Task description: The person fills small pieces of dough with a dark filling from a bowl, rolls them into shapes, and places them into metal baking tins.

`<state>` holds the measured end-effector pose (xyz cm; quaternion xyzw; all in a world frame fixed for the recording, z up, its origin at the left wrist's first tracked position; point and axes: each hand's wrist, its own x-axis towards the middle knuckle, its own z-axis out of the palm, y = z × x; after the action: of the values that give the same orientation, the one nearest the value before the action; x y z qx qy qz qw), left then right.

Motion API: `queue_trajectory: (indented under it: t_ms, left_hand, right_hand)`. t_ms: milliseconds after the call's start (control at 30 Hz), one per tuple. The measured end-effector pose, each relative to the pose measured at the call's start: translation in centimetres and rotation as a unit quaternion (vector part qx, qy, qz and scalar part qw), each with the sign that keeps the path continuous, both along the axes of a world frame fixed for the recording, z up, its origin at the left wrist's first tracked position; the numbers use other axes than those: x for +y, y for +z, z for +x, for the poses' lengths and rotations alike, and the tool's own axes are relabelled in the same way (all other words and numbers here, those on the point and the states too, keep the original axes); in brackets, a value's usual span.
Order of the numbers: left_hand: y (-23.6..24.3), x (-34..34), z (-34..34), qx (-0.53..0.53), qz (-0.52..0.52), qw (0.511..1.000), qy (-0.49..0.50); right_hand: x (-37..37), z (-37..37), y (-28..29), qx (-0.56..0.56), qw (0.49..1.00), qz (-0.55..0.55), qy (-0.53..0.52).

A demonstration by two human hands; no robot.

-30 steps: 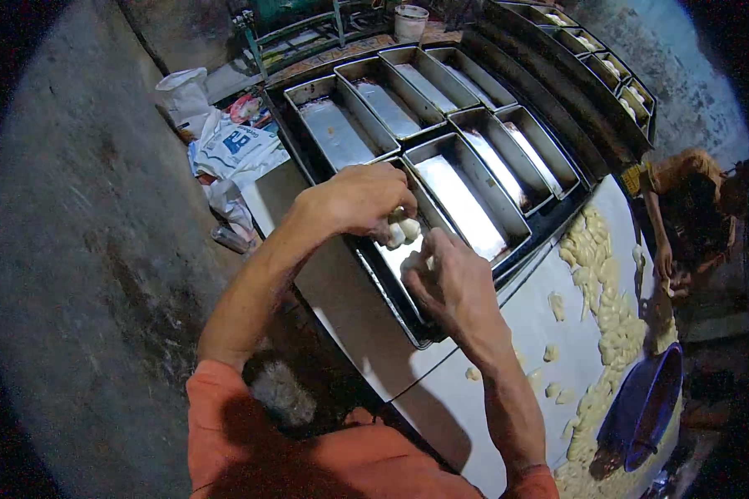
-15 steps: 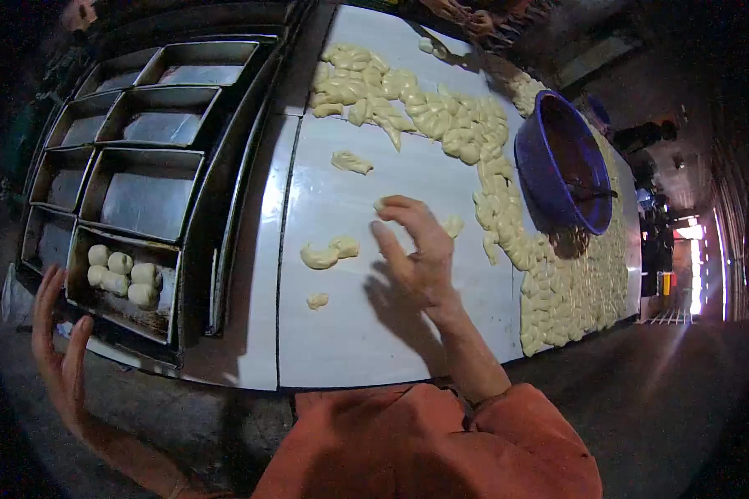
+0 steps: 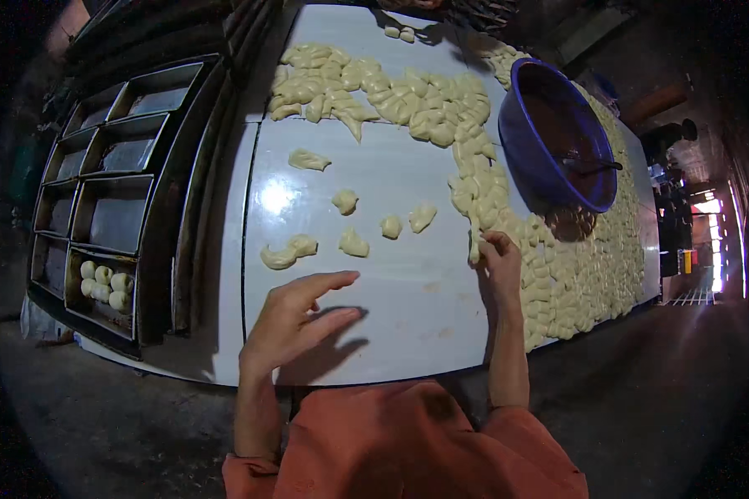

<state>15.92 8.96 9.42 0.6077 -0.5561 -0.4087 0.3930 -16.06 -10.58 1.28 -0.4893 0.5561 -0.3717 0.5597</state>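
While the left hand (image 3: 295, 320) is swinging back, fingers spread and empty, over the table (image 3: 408, 308), the right hand (image 3: 498, 264) is now reaching farther out, pinching a dough piece (image 3: 474, 247) from the heap's edge.

— Where do we have room on the counter (image 3: 408, 316)?
— The near strip between our hands lies bare. Farther off, scattered dough pieces (image 3: 351, 243) dot the middle; the dough heap (image 3: 558, 274) and blue bowl (image 3: 558, 137) block the right, baking tins (image 3: 112, 216) the left.
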Motion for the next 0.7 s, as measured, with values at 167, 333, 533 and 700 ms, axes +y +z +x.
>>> queue_trajectory:
  t_ms: [167, 333, 533, 700]
  left_hand:
    - [-4.0, -5.0, -5.8, 0.045, 0.078, 0.994, -0.058]
    - [-5.2, -7.4, -7.7, -0.097, -0.017, 0.994, 0.035]
    - [-6.8, -9.9, -8.0, -0.162, -0.072, 0.978, 0.111]
    - [-7.9, -10.1, -9.0, -0.115, -0.045, 0.985, 0.119]
  right_hand:
    - [0.3, -4.8, -0.3, -0.118, 0.991, 0.017, -0.059]
    - [1.4, -2.7, -0.4, 0.387, 0.865, -0.313, 0.054]
    - [-0.1, 5.3, 0.5, 0.285, 0.885, -0.340, 0.139]
    - [-3.7, 7.3, -2.2, 0.330, 0.793, -0.393, 0.328]
